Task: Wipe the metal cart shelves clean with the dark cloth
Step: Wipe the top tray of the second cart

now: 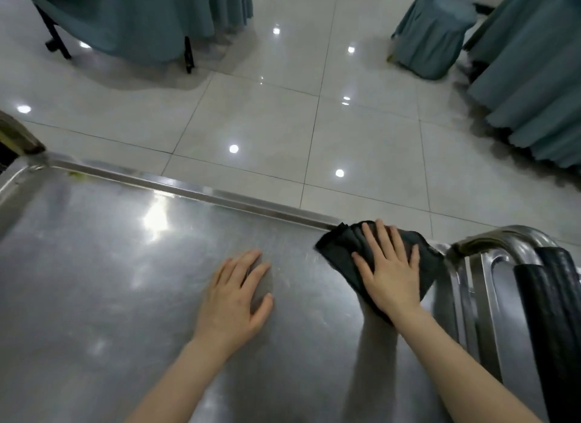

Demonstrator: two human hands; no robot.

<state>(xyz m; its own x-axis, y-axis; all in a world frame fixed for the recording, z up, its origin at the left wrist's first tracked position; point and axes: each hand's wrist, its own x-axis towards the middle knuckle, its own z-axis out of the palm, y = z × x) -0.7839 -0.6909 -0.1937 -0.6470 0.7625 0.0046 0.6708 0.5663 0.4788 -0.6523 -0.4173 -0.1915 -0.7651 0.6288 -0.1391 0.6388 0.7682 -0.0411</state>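
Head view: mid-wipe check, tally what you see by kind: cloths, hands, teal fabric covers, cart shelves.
Dark cloth: 1
Hands: 2 (left hand, right hand)
Teal covers: 3
Metal shelf: 1
Total: 7

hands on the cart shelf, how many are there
2. The left hand lies flat on the bare metal shelf; the right hand presses flat on the dark cloth near the shelf's far right corner.
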